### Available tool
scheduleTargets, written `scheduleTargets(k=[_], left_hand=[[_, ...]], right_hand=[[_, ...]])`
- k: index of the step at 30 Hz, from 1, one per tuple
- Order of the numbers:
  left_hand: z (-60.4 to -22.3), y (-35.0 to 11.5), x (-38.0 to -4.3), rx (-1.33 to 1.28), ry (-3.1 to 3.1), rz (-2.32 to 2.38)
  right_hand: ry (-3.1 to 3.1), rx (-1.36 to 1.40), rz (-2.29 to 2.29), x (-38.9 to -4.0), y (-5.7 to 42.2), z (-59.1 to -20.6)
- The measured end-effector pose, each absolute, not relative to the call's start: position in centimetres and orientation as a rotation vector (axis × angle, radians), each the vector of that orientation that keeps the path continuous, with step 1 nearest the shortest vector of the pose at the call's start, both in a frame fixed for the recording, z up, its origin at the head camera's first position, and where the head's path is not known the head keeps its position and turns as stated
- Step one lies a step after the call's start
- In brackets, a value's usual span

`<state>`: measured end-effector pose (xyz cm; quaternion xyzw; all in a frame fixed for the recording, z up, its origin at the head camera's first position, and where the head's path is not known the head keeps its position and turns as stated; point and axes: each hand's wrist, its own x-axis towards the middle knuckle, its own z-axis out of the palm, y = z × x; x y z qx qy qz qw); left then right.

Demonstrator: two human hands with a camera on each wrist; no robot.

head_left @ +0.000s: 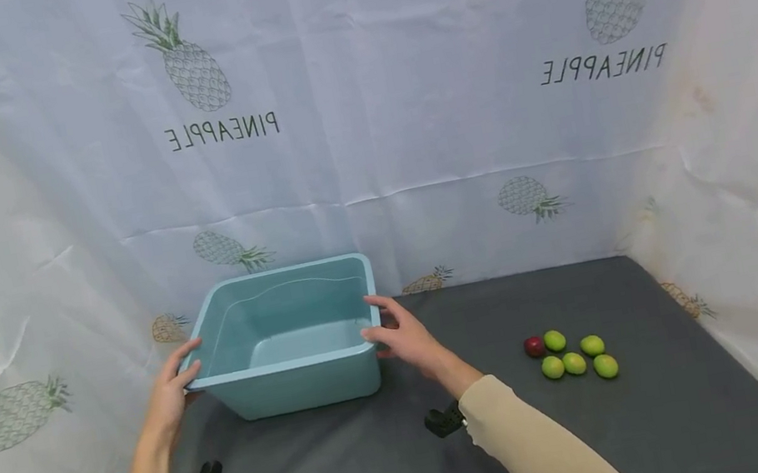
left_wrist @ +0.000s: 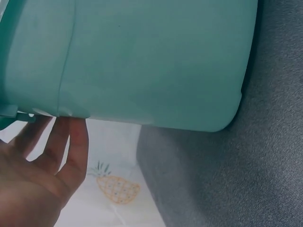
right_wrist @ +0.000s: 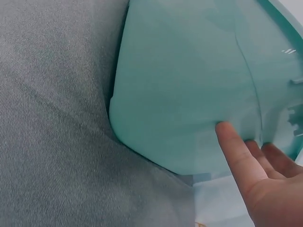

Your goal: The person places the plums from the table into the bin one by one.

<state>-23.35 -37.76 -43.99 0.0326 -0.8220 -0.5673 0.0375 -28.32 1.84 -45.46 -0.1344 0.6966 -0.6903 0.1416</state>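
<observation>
A light blue-green plastic tub [head_left: 299, 387] stands at the back left of the dark table, its inside bare. My left hand [head_left: 167, 396] holds its left rim near the front corner. In the left wrist view, fingers of the left hand [left_wrist: 42, 175] touch the tub's outer wall [left_wrist: 142, 61] below the rim. On the opposite side, my right hand [head_left: 408, 341] grips the right rim, with thumb and a finger over the edge. The right wrist view has other fingers of that hand [right_wrist: 265, 184] against the outside wall [right_wrist: 180, 85]; the thumb is hidden there.
Several green limes [head_left: 574, 363] and one dark red round fruit [head_left: 534, 346] lie grouped on the right part of the grey tabletop [head_left: 469, 314]. White cloth [head_left: 407, 138] with pineapple prints hangs behind the table and along both sides.
</observation>
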Motion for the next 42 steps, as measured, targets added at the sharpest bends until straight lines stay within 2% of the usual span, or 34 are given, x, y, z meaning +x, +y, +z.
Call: scheduleTargets(k=[42], left_hand=[[-44.8,-32.3,-22.2,-0.063,-2.549,-1.674]], right_hand=[[2.043,-0.374,-1.979,-26.0,9.5,-45.7]])
